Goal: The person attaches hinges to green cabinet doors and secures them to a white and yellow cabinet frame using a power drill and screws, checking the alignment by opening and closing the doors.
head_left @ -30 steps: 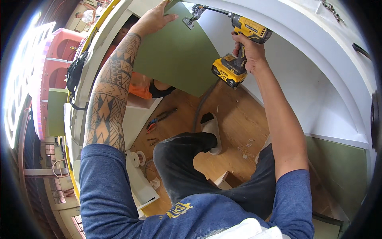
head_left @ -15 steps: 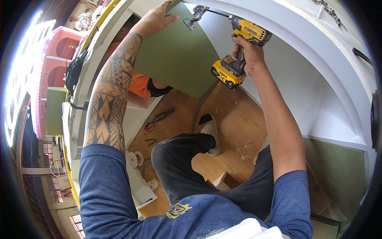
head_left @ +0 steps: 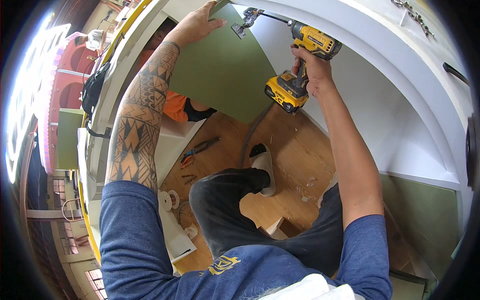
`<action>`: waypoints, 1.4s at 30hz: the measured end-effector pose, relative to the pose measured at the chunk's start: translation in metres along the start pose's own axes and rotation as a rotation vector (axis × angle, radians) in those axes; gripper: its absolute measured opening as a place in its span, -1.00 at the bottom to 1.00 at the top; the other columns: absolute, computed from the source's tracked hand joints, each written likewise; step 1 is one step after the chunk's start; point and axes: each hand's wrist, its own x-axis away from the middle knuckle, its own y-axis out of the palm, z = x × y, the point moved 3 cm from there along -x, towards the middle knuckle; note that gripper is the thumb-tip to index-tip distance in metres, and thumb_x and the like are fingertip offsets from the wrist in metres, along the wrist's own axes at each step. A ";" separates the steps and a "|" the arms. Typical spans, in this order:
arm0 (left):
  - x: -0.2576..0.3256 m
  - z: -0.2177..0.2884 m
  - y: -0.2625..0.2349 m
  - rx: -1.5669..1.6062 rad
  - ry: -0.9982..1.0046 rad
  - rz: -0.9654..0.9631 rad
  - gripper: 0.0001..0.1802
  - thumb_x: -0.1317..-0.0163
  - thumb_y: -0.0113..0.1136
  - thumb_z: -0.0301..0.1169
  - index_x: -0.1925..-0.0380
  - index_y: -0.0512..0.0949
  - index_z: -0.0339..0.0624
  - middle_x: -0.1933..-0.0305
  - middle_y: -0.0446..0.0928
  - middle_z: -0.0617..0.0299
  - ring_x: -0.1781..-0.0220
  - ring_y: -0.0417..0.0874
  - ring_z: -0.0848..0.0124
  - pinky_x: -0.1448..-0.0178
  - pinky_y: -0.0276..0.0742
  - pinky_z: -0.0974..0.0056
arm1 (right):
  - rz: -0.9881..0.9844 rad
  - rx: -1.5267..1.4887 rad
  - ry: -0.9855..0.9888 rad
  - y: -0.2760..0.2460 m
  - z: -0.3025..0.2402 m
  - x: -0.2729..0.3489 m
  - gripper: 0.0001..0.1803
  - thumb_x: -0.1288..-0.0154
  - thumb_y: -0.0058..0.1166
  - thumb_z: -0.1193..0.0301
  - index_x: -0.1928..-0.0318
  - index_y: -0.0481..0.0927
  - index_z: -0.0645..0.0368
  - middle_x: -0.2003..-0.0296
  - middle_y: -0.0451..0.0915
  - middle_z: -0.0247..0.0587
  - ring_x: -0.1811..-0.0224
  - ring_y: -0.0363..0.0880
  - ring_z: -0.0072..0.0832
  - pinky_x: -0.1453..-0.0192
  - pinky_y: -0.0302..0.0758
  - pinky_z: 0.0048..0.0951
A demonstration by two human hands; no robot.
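Note:
In my right hand [head_left: 314, 67] is a yellow and black cordless impact driver [head_left: 316, 40], gripped round its handle with the battery hanging below. Its long bit [head_left: 272, 17] points left and meets a metal cabinet hinge [head_left: 246, 22] at the corner of a green panel [head_left: 225, 70]. My left hand [head_left: 197, 24] is at the panel's far left edge, thumb out along the green face and fingers over the rim. The fingertips are partly hidden there. Exactly how the bit sits on the hinge is too small to tell.
Pliers [head_left: 206, 145] and a white spool [head_left: 168, 200] lie on the wooden floor [head_left: 295, 135]. A white curved frame [head_left: 400, 55] arches round the right side. Behind the panel, a person's orange clothing [head_left: 176, 106] shows. Another person [head_left: 94, 40] is at the far left.
Both my hands, the impact driver and the hinge stay almost where they were. The person in the far left background has shifted slightly left and down in the picture.

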 end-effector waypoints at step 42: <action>-0.001 -0.004 0.012 -0.069 0.044 0.039 -0.03 -0.41 0.25 0.15 -0.55 0.17 -0.30 -0.39 0.48 -0.32 -0.43 0.54 -0.10 -0.52 0.45 0.01 | -0.004 0.188 0.008 0.000 -0.002 -0.012 -0.85 -0.25 0.35 0.47 0.17 0.70 0.18 0.55 0.58 -0.36 0.63 0.51 -0.56 0.53 0.51 -0.46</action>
